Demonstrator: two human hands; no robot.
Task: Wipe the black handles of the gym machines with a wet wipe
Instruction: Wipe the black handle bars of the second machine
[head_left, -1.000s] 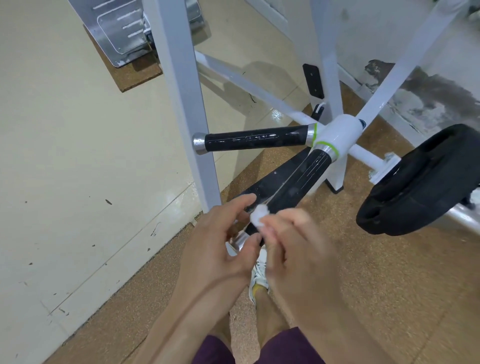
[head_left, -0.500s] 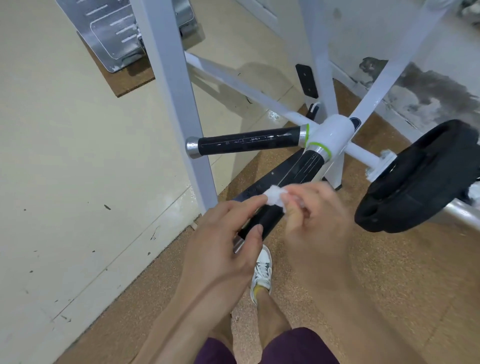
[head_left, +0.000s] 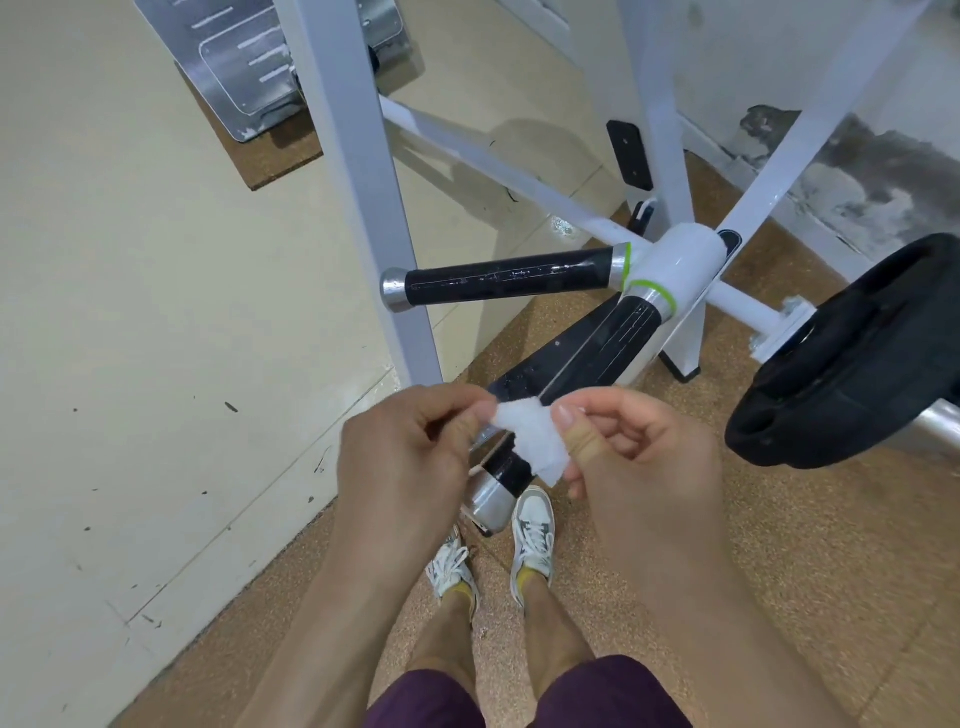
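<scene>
A small white wet wipe (head_left: 532, 436) is stretched between my two hands, just above the near black handle (head_left: 605, 353). My left hand (head_left: 405, 457) pinches its left corner and my right hand (head_left: 639, 457) pinches its right edge. That handle slants toward me from a white hub (head_left: 680, 265) with green rings and ends in a silver cap (head_left: 491, 501). A second black handle (head_left: 506, 283) sticks out to the left from the same hub, with its own silver cap. The wipe and my fingers hide part of the near handle.
A white upright post (head_left: 358, 187) stands just left of the handles. A black weight plate (head_left: 852, 364) hangs on a bar at the right. White frame tubes cross behind the hub. My feet in white sneakers (head_left: 532, 535) stand on brown cork flooring below.
The wipe was bunched small between my fingertips; now my hands have drawn apart and it is spread wider. The view has shifted slightly, showing both of my shoes.
</scene>
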